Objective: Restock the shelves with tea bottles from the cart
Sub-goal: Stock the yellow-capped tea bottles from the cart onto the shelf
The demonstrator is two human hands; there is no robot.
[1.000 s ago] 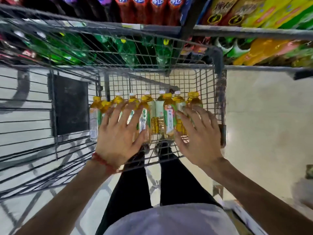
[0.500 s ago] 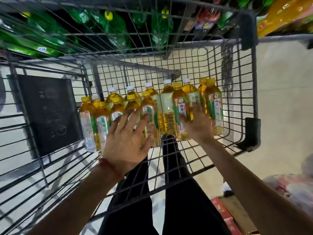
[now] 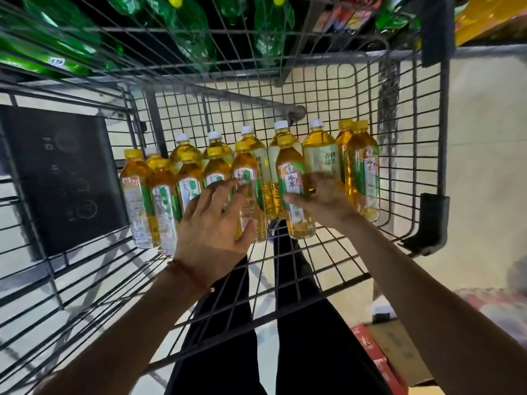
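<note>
Head view. Wire cart [image 3: 440, 138] drawn up to the shelf [image 3: 484, 49] of green bottles [image 3: 185, 38]. The tea bottles [image 3: 216, 166] stand upright in two tight rows against the cart's far wall.

Probable hazard: the rows are closely packed, so drawing one bottle out may tip its neighbours. A hold low on a smooth label may also slip.

Left hand [image 3: 216, 226]: fingers spread and nearly straight, tips touching the front-row bottles, thumb against one, nothing grasped.

Right hand [image 3: 325, 201]: thumb and fingers wrapped round the yellow-capped bottle [image 3: 293, 166] mid-row, which is not yet lifted clear.
</note>
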